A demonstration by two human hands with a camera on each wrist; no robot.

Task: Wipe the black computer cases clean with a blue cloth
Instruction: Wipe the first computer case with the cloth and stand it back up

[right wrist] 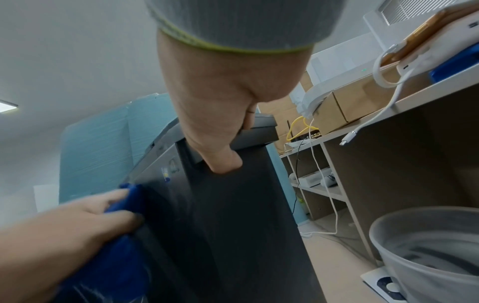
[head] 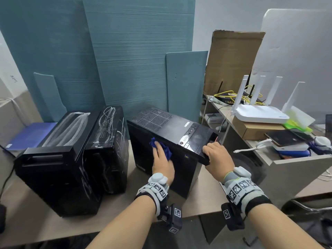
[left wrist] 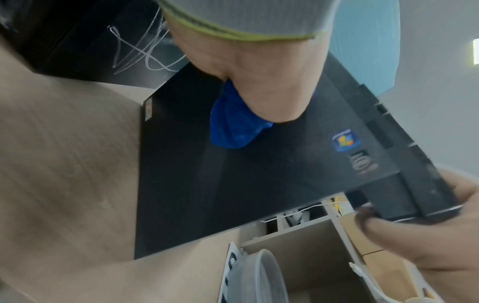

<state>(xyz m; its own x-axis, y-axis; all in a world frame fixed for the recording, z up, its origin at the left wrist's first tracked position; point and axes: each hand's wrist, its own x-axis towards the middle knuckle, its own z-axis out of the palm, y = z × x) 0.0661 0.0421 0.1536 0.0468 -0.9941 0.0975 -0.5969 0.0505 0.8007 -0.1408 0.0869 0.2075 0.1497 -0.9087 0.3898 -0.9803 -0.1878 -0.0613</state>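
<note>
- 3 black metal computer cases on the light wood-grain desk (head: 41,218). Two w/ white scribbly smears stand touching on the left: the front one (head: 59,169) and the one behind it (head: 109,144). The third case (head: 172,139) stands apart on the right, tipped toward its front corner, mesh vent on top.
- 1 crumpled blue cloth (head: 166,150), sitting on the upper side panel of that right case, just under the top edge.
- left hand (head: 162,163) lies flat on the cloth, fingers together, pressing it to the side panel. In the left wrist view the cloth (left wrist: 232,125) pokes out below the palm.
- right hand (head: 218,156) grips the case's front top corner, fingers curled over the bezel; the thumb (right wrist: 225,162) is under the edge in the right wrist view.
- edges: right case is close to the desk's right edge, narrow gap btwn it and the scribbled pair, strip of bare desk in front.
- room: tall teal foam boards (head: 125,51) lean on the wall behind, a brown cardboard sheet (head: 231,60) next to them.
- right side: beige shelf unit (head: 296,168) w/ 1 white four-antenna router (head: 260,114) on a cardboard box, yellow cables, misc clutter.
- 1 grey plastic bucket (right wrist: 425,256) on the floor beside the shelf unit.
</note>
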